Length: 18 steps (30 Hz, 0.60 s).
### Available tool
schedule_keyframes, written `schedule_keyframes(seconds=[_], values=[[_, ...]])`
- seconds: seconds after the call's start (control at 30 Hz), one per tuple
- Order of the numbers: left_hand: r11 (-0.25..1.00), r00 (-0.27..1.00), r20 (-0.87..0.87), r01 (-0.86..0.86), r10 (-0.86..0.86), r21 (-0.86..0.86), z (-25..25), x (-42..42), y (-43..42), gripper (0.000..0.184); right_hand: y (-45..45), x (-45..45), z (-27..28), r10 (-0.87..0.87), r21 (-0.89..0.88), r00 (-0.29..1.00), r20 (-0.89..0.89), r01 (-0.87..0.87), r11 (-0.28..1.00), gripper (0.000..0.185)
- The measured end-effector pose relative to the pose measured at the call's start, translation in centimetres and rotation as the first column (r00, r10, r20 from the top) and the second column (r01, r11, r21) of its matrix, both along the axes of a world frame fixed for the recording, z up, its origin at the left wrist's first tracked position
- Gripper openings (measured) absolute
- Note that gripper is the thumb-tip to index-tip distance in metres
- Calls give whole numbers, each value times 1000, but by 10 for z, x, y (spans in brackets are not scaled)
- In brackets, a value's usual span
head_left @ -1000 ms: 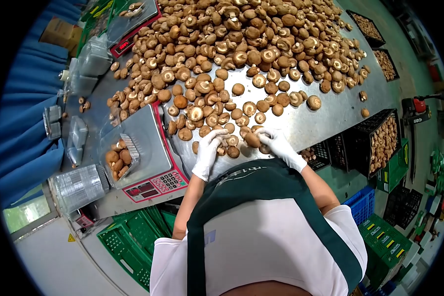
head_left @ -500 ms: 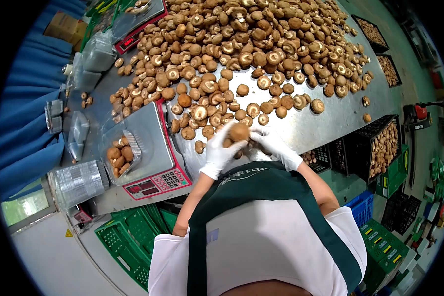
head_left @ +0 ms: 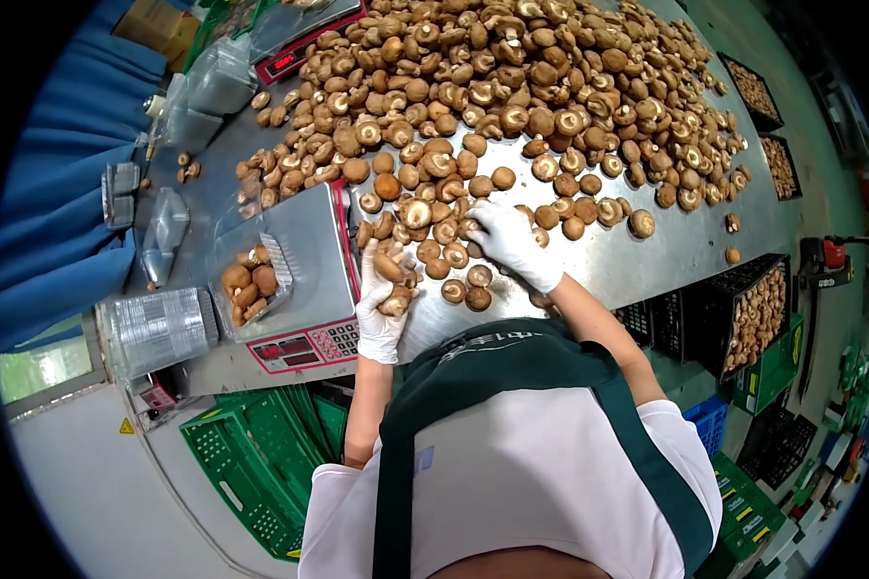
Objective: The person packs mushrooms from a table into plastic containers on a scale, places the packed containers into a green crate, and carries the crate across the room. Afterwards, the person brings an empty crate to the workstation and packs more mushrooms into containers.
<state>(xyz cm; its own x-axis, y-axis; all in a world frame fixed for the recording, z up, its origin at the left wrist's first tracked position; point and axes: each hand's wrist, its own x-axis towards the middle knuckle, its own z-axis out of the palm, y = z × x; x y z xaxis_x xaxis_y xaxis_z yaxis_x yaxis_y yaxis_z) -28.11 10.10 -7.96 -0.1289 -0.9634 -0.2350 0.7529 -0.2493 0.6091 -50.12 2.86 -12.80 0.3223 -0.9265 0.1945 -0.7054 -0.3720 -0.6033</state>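
My left hand point(head_left: 380, 307), in a white glove, is wrapped round several brown mushrooms point(head_left: 396, 301) beside the right edge of the scale point(head_left: 299, 280). To its right, my gloved right hand point(head_left: 510, 239) reaches over the loose mushrooms point(head_left: 444, 232); its fingers are bent down at one of them, and the fingertips are partly hidden. A clear plastic tray point(head_left: 282, 261) holding several mushrooms rests on the scale's plate. Behind both hands lies a large heap of mushrooms point(head_left: 550, 87) on the metal table point(head_left: 589, 261).
Stacked clear trays point(head_left: 162, 331) stand left of the scale, with more clear containers point(head_left: 217, 87) farther back. A second scale point(head_left: 285, 63) is at the back left. Black crates of mushrooms point(head_left: 755, 314) stand on the right. Green crates point(head_left: 251, 463) are below the table's front edge.
My hands have moved apart. The left went left towards the scale with mushrooms in it; the right moved up to the loose mushrooms. The whole view has shifted slightly.
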Motion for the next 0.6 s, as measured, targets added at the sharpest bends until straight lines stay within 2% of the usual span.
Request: schedule_keyframes(seconds=[0.03, 0.07, 0.13, 0.17, 0.2, 0.3, 0.33, 0.4, 0.43, 0.47, 0.53, 0.6], values=[[999, 999, -22, 30, -30, 16, -7, 0, 2, 64, 2, -4, 4, -91, 141, 977, 194, 64, 988, 22], [998, 997, -44, 62, -61, 32, -9, -3, 2, 58, 4, -8, 19, -225, 410, 934, 278, 97, 907, 25], [974, 963, 174, 181, -204, 139, -10, -9, 1, 34, 4, -24, 10, -304, 565, 784, 540, -70, 822, 28], [956, 946, 194, 224, -260, 190, -12, -14, 0, 31, 7, -28, 20, -410, 653, 609, 679, -246, 716, 30], [934, 925, 210, 264, -315, 239, -13, -20, 0, 31, 10, -29, 26, -407, 653, 613, 677, -245, 717, 30], [844, 842, 168, 458, -513, 281, -8, -39, -5, 43, 20, -28, 36, -418, 584, 436, 797, -383, 716, 29], [805, 804, 149, 524, -575, 280, -7, -43, -7, 46, 25, -25, 41, -416, 585, 438, 797, -385, 714, 29], [821, 823, 131, 510, -553, 258, -25, -57, -8, 53, 31, -18, 56, -402, 630, 532, 745, -366, 685, 26], [834, 838, 115, 498, -534, 237, -31, -60, -8, 61, 32, -17, 33, -245, 567, 651, 719, -345, 748, 30], [816, 828, 102, 510, -551, 272, -23, -60, -9, 69, 31, -14, 33, -7, 448, 784, 620, -347, 824, 30], [847, 880, 126, 391, -459, 360, -34, -60, -9, 57, 31, -9, 36, 50, 447, 818, 573, -364, 817, 32], [847, 898, 94, 364, -429, 388, -41, -49, -9, 49, 15, -6, 38, -42, 517, 824, 564, -314, 796, 32]])
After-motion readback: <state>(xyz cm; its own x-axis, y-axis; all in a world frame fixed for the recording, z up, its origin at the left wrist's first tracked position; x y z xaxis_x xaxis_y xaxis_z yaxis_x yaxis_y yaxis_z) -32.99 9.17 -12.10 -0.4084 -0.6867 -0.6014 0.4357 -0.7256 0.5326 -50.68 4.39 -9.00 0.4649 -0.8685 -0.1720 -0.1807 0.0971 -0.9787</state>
